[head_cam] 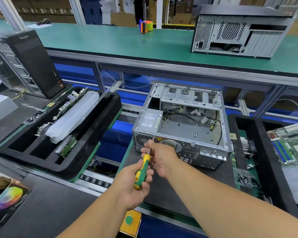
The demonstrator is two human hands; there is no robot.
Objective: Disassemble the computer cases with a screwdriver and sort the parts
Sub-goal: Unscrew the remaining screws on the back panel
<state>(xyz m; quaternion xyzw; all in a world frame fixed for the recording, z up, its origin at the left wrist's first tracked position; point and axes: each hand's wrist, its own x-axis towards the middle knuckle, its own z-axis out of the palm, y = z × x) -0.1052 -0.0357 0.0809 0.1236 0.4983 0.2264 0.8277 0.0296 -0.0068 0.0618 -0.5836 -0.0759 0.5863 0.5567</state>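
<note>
Now your left hand (134, 184) wraps the screwdriver (142, 170) handle, while your right hand (159, 155) fingers pinch its shaft beside the computer case (181, 124).

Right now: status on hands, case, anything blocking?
Left hand grips screwdriver; right hand steadies its shaft. Tip at rear of open case, by the power supply. Nothing blocking.

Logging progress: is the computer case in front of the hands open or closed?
Open: the computer case has no side panel, exposing cables and power supply.

Left hand (134, 184) fisted around a handle, right hand (159, 156) pinching (fingertips together), forearms converging
</note>
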